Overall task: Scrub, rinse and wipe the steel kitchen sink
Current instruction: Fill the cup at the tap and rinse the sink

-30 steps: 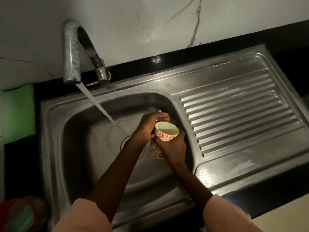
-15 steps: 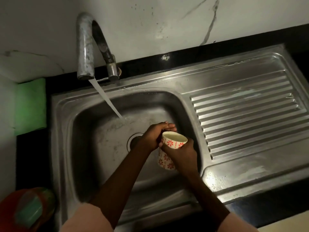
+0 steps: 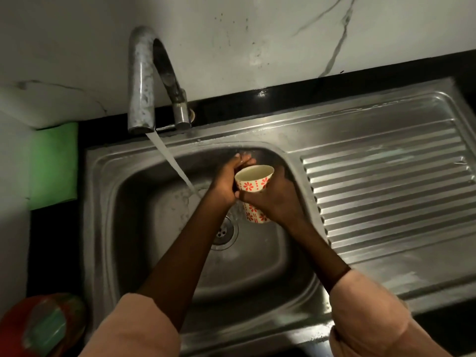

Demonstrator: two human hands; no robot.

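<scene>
Here, both of our hands sit over the basin of the steel sink (image 3: 257, 287), close to its rear wall and just right of the running stream. The right hand (image 3: 277, 199) grips a paper cup (image 3: 253, 191) printed with red flowers, fingers curled round its side, mouth tilted upward. The left hand (image 3: 228, 180) cups the cup's left side, its fingertips reaching beyond the rim toward the basin's rear wall; we read it as curled on the cup, though the far fingers are partly hidden. Compared with the frames a moment ago, the cup and both hands have travelled from the basin's middle, beside the drain (image 3: 222, 231), toward the rear edge, and the cup now sits higher. The tap (image 3: 144, 81) at the sink's rear left corner has kept running throughout, its stream landing just left of the drain. We judge this as the rinse step: water carried in the cup is probably meant for walls the stream does not reach. The ribbed drainboard (image 3: 386, 191) occupies the sink's right half. A green cloth (image 3: 52, 166) lies on the counter beyond the sink's left edge, and a red container (image 3: 41, 325) stands by the front left corner.
</scene>
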